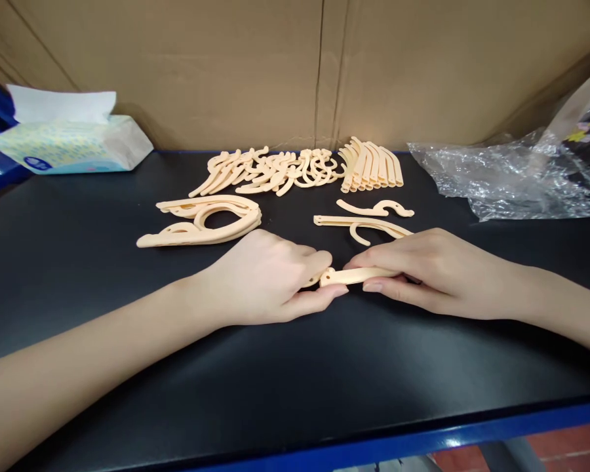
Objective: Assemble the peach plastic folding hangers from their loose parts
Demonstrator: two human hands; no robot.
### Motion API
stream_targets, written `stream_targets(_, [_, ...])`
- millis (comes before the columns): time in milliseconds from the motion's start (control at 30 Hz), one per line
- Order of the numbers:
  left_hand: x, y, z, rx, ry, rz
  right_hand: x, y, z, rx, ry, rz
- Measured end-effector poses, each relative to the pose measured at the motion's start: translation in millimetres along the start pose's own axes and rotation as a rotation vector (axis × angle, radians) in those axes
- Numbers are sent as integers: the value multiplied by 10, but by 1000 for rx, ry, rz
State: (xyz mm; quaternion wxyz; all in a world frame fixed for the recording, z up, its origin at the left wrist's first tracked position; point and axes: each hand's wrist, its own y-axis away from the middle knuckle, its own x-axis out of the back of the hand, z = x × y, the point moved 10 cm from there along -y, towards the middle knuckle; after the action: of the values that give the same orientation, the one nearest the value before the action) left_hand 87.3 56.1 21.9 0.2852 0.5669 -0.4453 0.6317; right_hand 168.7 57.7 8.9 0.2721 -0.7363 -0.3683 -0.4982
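Both hands meet over the black table (pixel 295 387), around cream plastic pieces that look like folding clothes hanger parts. My right hand (pixel 437 275) is closed on a hanger arm (pixel 358 275), which points left and has a small hole at its end. Pinched at that end, my left hand (pixel 270 275) grips a smaller cream piece (pixel 312 280), mostly hidden by the fingers; it seems to touch the arm. Just beyond my right hand lie a loose hook piece (pixel 373 208) and an arm with a hook (pixel 368 223). Folded hangers (pixel 226 229) are stacked beyond my left hand.
Along the back lie a heap of loose hook pieces (pixel 270 172) and a row of hanger arms (pixel 373 167). A tissue pack (pixel 73 141) stands at the back left. Crumpled clear plastic bags (pixel 511 177) lie at the right, against a cardboard wall (pixel 226 72).
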Motion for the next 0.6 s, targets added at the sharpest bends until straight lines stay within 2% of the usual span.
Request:
stream_targets(167, [-5,3,-8,-4,45,9,4,1,6,18,8,1])
stream_targets(400, [-60,30,-79,59,133,25,13,2,-5,35,3,12])
stream_targets(600, [-63,28,-50,25,113,28,12,-11,5,6,0,7])
